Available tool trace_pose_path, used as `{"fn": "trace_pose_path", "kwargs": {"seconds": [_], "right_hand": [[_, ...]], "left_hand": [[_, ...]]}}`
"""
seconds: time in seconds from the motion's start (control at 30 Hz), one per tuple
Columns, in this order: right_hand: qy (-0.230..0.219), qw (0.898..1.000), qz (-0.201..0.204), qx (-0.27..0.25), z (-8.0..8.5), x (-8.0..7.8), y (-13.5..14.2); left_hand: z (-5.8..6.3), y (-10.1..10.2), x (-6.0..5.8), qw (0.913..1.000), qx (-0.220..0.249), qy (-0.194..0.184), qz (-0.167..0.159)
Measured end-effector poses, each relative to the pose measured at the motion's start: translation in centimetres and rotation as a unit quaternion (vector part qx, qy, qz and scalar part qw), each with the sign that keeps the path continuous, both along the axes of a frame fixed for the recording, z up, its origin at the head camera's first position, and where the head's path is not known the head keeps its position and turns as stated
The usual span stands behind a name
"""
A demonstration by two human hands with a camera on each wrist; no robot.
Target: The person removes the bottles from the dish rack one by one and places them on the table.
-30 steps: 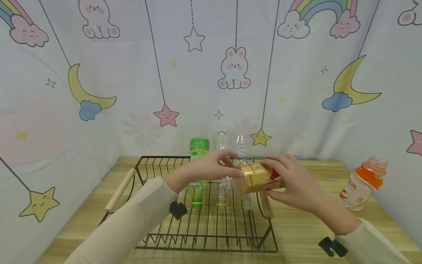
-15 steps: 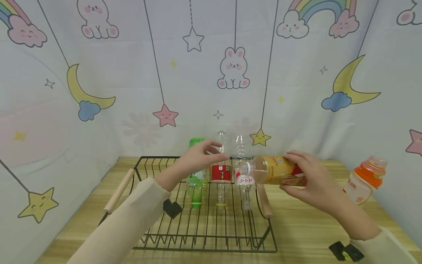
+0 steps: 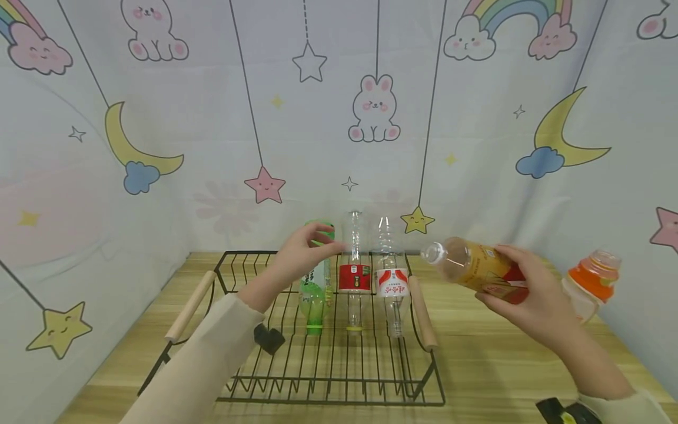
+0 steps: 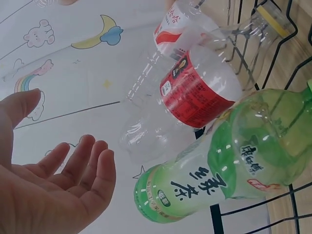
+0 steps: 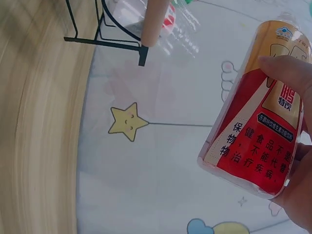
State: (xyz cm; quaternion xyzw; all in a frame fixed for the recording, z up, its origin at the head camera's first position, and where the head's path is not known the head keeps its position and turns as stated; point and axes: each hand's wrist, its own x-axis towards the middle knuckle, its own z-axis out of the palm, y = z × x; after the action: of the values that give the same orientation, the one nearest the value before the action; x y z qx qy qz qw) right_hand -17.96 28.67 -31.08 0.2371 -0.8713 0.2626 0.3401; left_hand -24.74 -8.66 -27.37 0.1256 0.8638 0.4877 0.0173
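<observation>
My right hand (image 3: 537, 294) grips a plastic bottle (image 3: 471, 265) with a gold and red label. The bottle lies nearly level, its uncapped neck pointing left, to the right of the wire rack (image 3: 339, 381). Three bottles lean neck-down in the rack: a green tea bottle (image 4: 229, 161), a clear one with a red label (image 3: 355, 278) and a clear one with a white and red label (image 3: 392, 282). Over the rack's back, my left hand (image 3: 302, 250) holds nothing. In the left wrist view its fingers are loosely bent, apart from the green tea bottle, which it partly covers in the head view.
An orange and white bottle (image 3: 592, 280) stands uncapped on the wooden table (image 3: 492, 377) at the right, partly behind my right hand. The rack has wooden handles (image 3: 193, 306) at both sides. A patterned curtain (image 3: 318, 135) hangs behind the table.
My right hand has carried the gold and red bottle rightward, away from the rack. My left hand has drawn back to the left, off that bottle's neck end.
</observation>
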Motion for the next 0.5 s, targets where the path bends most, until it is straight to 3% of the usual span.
{"fn": "trace_pose_path", "kwargs": {"seconds": [0.37, 0.5], "right_hand": [[-0.002, 0.996, -0.035, -0.08, -1.5, 0.1, 1.6], [-0.025, 0.992, -0.054, -0.113, -2.1, 0.1, 1.9]], "left_hand": [[-1.8, -1.2, -1.1, 0.9985, 0.028, -0.012, 0.045], [-2.4, -1.5, -1.4, 0.998, 0.023, -0.015, 0.057]]}}
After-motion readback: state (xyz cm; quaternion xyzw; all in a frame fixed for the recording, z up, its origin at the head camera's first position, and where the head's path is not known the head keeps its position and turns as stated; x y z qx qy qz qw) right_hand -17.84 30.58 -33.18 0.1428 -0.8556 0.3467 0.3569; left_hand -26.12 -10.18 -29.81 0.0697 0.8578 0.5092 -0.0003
